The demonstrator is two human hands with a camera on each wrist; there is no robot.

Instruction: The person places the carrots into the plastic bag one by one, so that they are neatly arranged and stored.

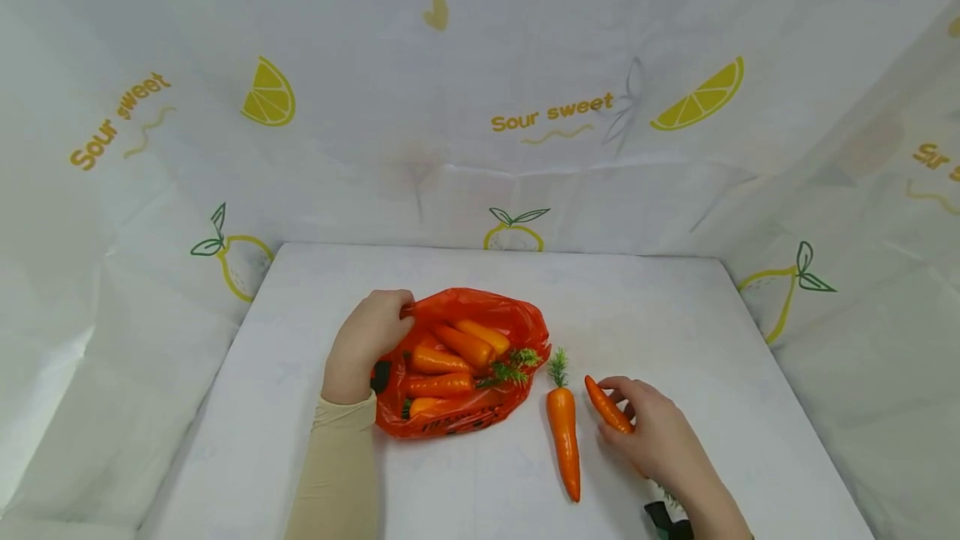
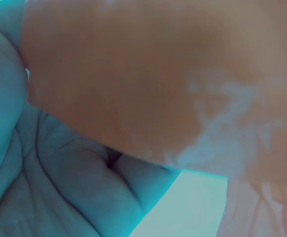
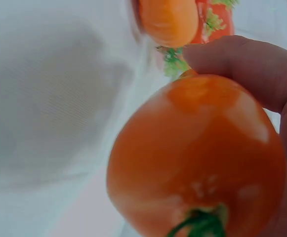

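Note:
My left hand (image 1: pixel 369 338) grips the left rim of a red plastic bag (image 1: pixel 465 301), which lies with its mouth spread. Several orange carrots (image 1: pixel 441 385), some with leafy green tops, lie inside it. The left wrist view is filled by blurred bag film (image 2: pixel 118 74) in front of the palm. To the right, my right hand (image 1: pixel 663 436) holds a carrot (image 1: pixel 606 407) with its tip pointing away from me. The right wrist view shows that carrot's thick stem end close up, with the thumb along its side. Between bag and right hand lies another carrot (image 1: pixel 564 444), leaves toward the back.
Everything lies on a white tabletop (image 1: pixel 637 298). A white sheet (image 1: pixel 360 148) printed with lemons and lettering hangs behind and on both sides. A dark strap (image 1: pixel 663 519) sits at the right wrist.

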